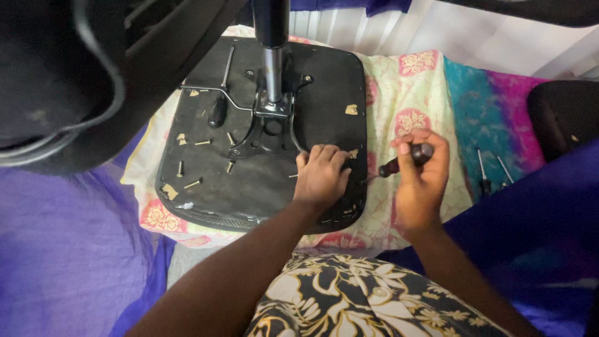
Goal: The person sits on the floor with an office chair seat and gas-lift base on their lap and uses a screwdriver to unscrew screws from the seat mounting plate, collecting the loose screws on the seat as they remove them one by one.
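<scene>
Upturned office-chair seat base (206, 181) on a floral cloth (412, 100).
Left hand (321, 178) pressed on its right edge, fingers curled; right hand (421, 175) gripping a screwdriver (405, 159) just beside; loose screws (193, 183) scattered across.

Both forearms bare, no sleeves. Lap garment (349, 299) black with cream and yellow floral print.

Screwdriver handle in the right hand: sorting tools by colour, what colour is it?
Dark red and black screwdriver, head view.
</scene>
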